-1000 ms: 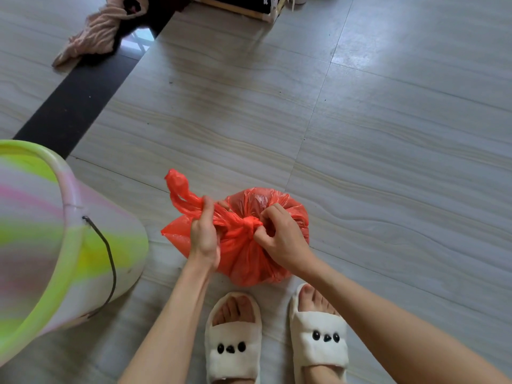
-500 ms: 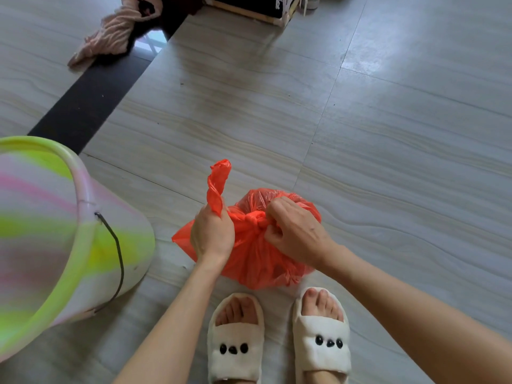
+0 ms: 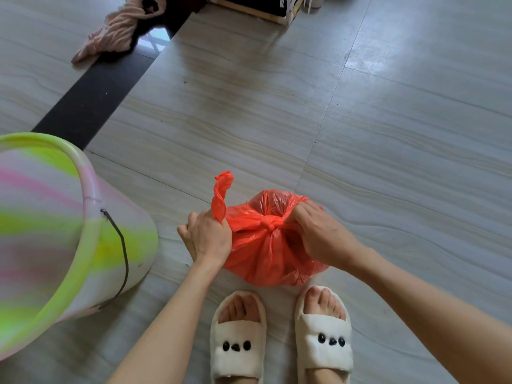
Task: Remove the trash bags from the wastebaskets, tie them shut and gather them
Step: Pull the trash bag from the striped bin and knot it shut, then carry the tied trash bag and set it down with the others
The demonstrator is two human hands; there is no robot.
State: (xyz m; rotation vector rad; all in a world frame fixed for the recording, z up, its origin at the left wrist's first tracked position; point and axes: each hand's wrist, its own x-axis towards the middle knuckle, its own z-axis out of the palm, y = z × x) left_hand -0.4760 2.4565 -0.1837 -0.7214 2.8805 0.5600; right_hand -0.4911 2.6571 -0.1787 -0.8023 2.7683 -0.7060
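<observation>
**Trash bag: one, red, knotted, on floor between both hands**

Trash bag [image 3: 266, 250] count: 1. Red plastic, bulging, sitting on grey tiled floor [image 3: 388, 134] just ahead of the toes. One knot [image 3: 270, 225] visible at top centre. One twisted tail [image 3: 221, 195] sticking upward at the bag's left side.

Hands: 2, both bare. Left hand [image 3: 206, 239] fisted round the base of the twisted tail, clamping it. Right hand [image 3: 318, 235] curled over the bag's right top, fingers pinching gathered plastic right next to the knot. Pulled apart, knot between them.

Wastebasket [image 3: 63, 236] count: 1. Pastel green-pink-white striped, tilted, with dark wire handle [image 3: 120, 250]; left of the bag, near but not touching. Interior not readable, blurred.

Slippers [image 3: 279, 342]: 2, white, open-toed, each with three dark dots; right toe tip just beside the bag's lower edge.

Surroundings: pink cloth [image 3: 116, 37] bunched far upper left on black floor strip [image 3: 91, 98]; wooden-edged box [image 3: 255, 8] at top edge. Both well apart from the bag.
</observation>
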